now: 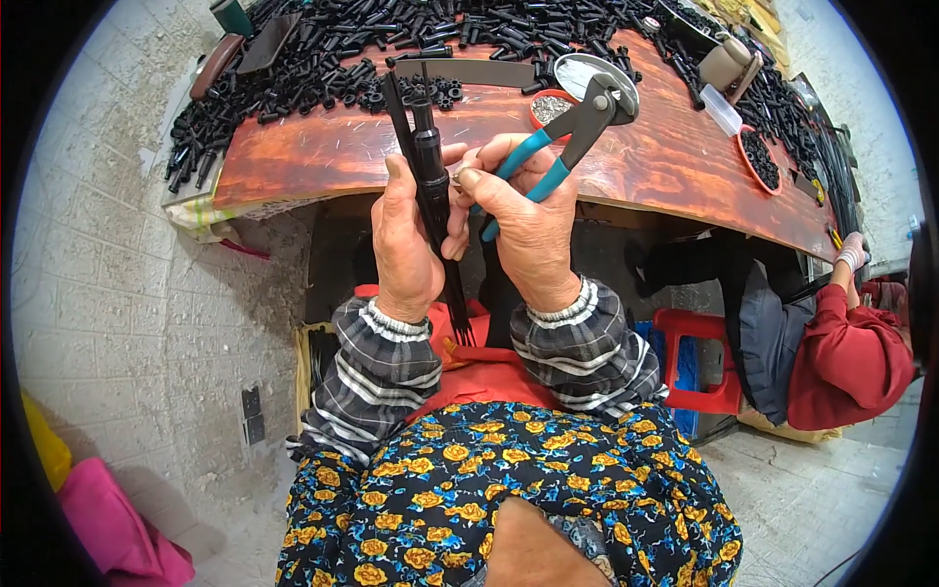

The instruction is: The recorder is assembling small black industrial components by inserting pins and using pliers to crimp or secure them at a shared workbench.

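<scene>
My left hand is wrapped round a bundle of thin black rods with a thicker black ribbed plastic sleeve, like a folded umbrella frame. It stands slightly tilted, its thin rod ends hanging below my hands. In my right hand are pliers with blue handles, lying across the palm with the jaws pointing up and away. That hand's thumb and forefinger pinch something small and shiny against the side of the sleeve; its shape is too small to tell.
Black plastic parts are heaped along the back of the wooden table. A bowl of small metal pieces stands before a white dish. At right are a bowl of black parts, a red stool and another person's red sleeve.
</scene>
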### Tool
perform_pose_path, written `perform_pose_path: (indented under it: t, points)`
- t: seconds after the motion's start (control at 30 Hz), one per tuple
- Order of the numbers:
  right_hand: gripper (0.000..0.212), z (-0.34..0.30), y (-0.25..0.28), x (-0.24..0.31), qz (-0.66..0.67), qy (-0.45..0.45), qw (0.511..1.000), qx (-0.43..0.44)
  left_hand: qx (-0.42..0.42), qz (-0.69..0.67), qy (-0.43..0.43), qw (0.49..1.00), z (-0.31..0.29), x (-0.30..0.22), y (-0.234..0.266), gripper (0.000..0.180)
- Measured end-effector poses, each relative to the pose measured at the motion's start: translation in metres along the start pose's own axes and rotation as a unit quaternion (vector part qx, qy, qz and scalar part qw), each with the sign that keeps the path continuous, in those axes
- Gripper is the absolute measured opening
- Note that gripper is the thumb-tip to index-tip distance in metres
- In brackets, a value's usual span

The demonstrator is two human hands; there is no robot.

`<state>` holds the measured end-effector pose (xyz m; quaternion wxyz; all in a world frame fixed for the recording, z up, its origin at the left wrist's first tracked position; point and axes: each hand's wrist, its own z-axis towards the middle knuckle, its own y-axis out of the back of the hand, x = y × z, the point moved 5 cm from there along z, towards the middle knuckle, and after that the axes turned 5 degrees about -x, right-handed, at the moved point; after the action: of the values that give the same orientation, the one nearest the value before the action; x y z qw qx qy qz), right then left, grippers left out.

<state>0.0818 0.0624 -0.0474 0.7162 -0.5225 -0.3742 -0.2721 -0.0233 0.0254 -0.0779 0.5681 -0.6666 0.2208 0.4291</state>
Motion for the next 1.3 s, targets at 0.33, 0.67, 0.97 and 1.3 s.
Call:
perform_pose_path:
  t: [0.33, 0.67, 0.97, 1.3]
  points:
    - [0.013, -0.002, 0.001, -0.002, -0.048, 0.039, 0.998, 0.032, 0.007, -0.001, -0.004, 1.000, 0.001, 0.001, 0.001, 0.068]
    - [0.013, -0.004, -0.003, 0.005, -0.325, 0.461, 0.821, 0.090, -0.026, 0.040, -0.032, 0.998, -0.004, -0.003, -0.004, 0.068]
    - [0.010, 0.005, 0.005, -0.005, -0.059, -0.012, 0.993, 0.101, 0.031, 0.005, 0.008, 0.999, -0.004, -0.001, -0.002, 0.070]
    - [0.012, 0.026, 0.002, 0.012, -0.183, 0.003, 0.959, 0.216, 0.038, -0.006, 0.056, 0.998, -0.002, -0.009, -0.003, 0.086]
